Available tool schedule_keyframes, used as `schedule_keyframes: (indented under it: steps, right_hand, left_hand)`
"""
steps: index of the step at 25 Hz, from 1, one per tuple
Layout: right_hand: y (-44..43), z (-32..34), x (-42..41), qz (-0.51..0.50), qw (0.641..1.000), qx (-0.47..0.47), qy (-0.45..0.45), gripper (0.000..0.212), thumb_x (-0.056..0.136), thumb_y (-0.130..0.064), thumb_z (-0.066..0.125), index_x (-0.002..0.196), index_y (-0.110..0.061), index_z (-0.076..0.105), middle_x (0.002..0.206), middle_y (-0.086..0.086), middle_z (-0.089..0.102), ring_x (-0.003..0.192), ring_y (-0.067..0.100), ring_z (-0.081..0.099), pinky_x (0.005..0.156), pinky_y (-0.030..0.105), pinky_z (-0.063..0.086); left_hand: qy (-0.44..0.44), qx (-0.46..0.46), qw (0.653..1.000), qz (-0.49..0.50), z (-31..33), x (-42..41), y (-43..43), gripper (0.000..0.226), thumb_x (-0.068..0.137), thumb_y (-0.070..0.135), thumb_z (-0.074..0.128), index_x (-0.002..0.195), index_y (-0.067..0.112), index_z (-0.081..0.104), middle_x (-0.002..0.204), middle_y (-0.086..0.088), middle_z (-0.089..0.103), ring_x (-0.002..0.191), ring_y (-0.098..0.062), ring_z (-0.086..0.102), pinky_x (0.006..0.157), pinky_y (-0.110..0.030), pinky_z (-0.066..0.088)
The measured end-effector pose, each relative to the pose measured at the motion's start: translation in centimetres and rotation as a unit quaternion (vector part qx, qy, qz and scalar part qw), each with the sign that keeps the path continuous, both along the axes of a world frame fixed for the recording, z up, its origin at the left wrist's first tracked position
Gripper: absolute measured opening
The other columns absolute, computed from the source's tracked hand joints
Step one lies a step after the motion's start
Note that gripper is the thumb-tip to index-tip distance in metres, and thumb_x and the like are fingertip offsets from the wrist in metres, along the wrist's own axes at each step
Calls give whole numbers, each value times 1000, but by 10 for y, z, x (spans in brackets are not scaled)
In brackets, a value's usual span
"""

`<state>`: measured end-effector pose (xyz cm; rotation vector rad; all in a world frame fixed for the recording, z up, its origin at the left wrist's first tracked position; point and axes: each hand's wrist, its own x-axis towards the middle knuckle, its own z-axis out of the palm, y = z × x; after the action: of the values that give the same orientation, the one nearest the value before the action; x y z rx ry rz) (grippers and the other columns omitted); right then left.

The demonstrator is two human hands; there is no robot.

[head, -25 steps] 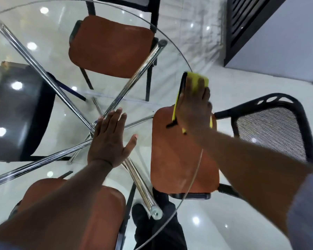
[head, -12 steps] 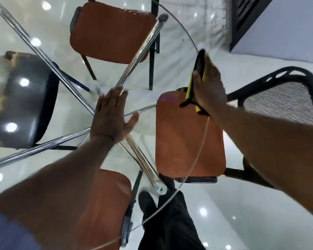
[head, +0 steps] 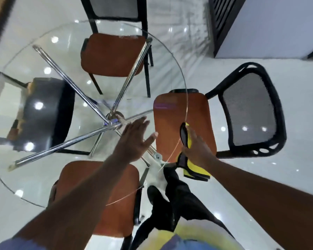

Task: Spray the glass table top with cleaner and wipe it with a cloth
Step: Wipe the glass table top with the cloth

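A round glass table top (head: 43, 186) on crossed chrome legs fills the left and middle of the head view. My left hand (head: 134, 139) lies flat on the glass near its centre, fingers straight. My right hand (head: 199, 150) presses a yellow and black cloth (head: 193, 168) against the table's near right rim; the cloth folds over the edge and hangs below my palm. No spray bottle is in sight.
Orange-seated chairs stand around the table: one at the back (head: 114, 55), one at the right with a black mesh back (head: 249, 112), one under the near edge (head: 90, 177). A black seat (head: 43, 112) shows through the glass at left. My dark trouser legs (head: 170, 201) stand by the rim.
My right hand has slid the cloth along the right rim from the far side towards me. The camera has pulled back, showing the whole table. My left hand stays flat on the glass.
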<state>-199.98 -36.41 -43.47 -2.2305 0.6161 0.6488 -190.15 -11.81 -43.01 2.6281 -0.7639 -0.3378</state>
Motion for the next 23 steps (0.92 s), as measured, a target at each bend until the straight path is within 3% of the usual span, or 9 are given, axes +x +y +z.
schedule_keyframes:
  steps: [4,7,10,13,16,20,23]
  right_hand:
    - [-53,79,-18,-24,1000,15,-2,84,93,-24,73,165,-42,32,159,3,54,135,31,59,102,33,48]
    - [-100,154,-34,-83,994,-36,-66,88,84,-26,76,161,-42,37,152,5,60,135,30,57,98,31,45]
    - [-153,213,-56,-170,974,-58,-136,91,78,-29,82,160,-33,43,140,8,65,125,29,60,92,26,41]
    - [-214,264,-95,-256,952,-33,-165,97,66,-37,79,157,-34,47,123,9,69,107,27,63,83,33,46]
    - [-285,298,-142,-316,927,-22,-203,87,53,-36,70,139,-42,60,115,7,74,102,29,70,87,42,58]
    - [-382,330,-207,-357,901,-46,-241,86,51,-32,68,135,-43,54,108,10,71,99,34,68,85,44,57]
    - [-448,341,-252,-373,887,-45,-269,93,50,-30,70,140,-45,49,111,8,70,105,35,66,89,46,57]
  left_hand:
    - [40,-32,998,-44,62,12,-23,73,98,68,45,149,16,52,159,-2,46,147,-18,41,119,-27,25]
    - [30,-51,995,-82,121,37,-60,81,90,79,43,144,20,55,151,1,53,142,-16,48,116,-29,36]
    - [-6,-61,987,-149,177,52,-117,75,93,72,54,148,20,51,155,1,48,145,-16,43,120,-32,33]
    - [-60,-46,974,-213,232,50,-191,73,93,74,51,150,29,46,159,8,43,145,-13,41,118,-31,32]
    - [-102,-50,956,-269,272,38,-281,79,90,81,44,150,29,46,157,8,45,143,-12,43,119,-33,35]
    - [-134,-83,932,-326,301,3,-400,90,82,86,43,145,22,53,152,5,52,139,-13,48,116,-27,35]
    - [-147,-87,922,-346,311,-24,-489,90,84,87,41,143,21,55,150,3,54,138,-15,50,117,-36,40]
